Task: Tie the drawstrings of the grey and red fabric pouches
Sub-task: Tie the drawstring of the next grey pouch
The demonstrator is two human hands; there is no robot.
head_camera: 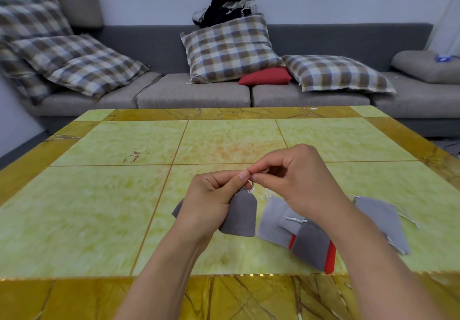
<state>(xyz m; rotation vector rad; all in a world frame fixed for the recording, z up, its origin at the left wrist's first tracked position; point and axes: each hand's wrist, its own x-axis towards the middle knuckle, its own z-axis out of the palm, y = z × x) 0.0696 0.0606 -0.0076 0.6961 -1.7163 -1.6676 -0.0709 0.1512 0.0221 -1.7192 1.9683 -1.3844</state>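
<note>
Both forearms bare, no sleeves, hands ungloved.

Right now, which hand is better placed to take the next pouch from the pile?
The right hand, probably. The pile of pouches lies directly under its forearm, whereas the left hand grips the grey pouch being tied.

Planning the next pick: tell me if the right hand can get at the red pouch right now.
Probably not directly: the right hand is busy pinching the drawstring, and the red pouch lies mostly under a grey pouch.
</note>
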